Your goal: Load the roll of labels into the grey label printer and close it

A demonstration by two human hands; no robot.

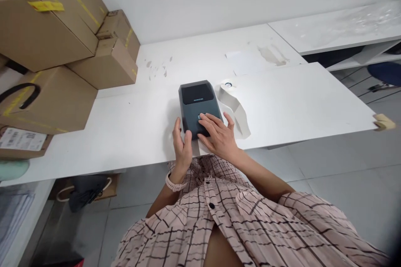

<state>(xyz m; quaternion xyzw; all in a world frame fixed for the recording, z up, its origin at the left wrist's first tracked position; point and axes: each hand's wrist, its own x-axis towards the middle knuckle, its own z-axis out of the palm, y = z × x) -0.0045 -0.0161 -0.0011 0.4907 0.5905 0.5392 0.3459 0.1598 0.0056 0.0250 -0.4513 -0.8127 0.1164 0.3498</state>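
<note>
A dark grey-green label printer with a black window in its lid lies on the white table, close to the front edge. My right hand rests over its near right part, fingers stretched out and fingertips by a small light-coloured mark on the top. At the near left corner, my left hand is held with thumb and fingers apart, beside or touching the printer's side. Just right of the printer lies a roll of white labels, with a long strip curling toward the front edge.
Cardboard boxes are stacked at the left, up to the wall. Toward the back right lies a sheet of white paper near a stained patch. A dark blue stool stands at the far right. Tape covers the table's right corner.
</note>
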